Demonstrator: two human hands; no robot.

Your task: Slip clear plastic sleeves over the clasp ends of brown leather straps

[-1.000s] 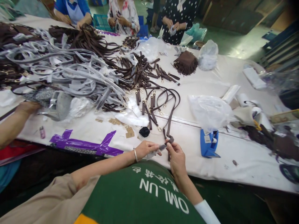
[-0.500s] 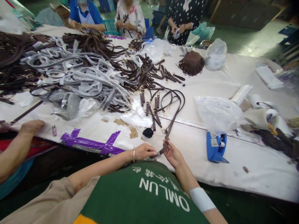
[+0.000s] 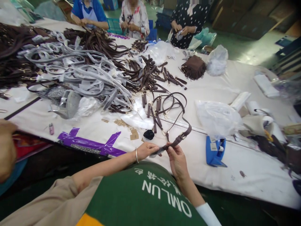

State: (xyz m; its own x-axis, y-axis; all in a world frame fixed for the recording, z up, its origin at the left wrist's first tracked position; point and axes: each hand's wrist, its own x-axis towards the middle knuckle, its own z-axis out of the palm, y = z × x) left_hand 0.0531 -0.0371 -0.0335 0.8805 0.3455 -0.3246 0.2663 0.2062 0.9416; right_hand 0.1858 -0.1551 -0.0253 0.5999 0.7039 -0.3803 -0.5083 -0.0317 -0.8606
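Observation:
A brown leather strap [image 3: 187,131] with a metal buckle loops from my hands out over the white table. My left hand [image 3: 147,151] pinches its end, where grey wrapping shows around the leather. Just to the right, my right hand [image 3: 176,157] grips the strap below the buckle, thumb on top. Beyond the hands, thin strap loops [image 3: 174,95] lie among short brown straps with metal clasps [image 3: 158,103]. A small black bundle [image 3: 148,135] sits close to my left hand.
Grey-wrapped straps [image 3: 94,75] are heaped at the left. Purple tape [image 3: 87,142] runs along the near edge. A blue tape dispenser [image 3: 215,152] and a clear plastic bag [image 3: 217,116] lie at the right. Another person's hand [image 3: 7,147] is at far left; several people work across the table.
My right hand has turned and the strap's buckle part has swung to the right, its buckle now showing. The other person's hand at left has moved nearer the frame edge.

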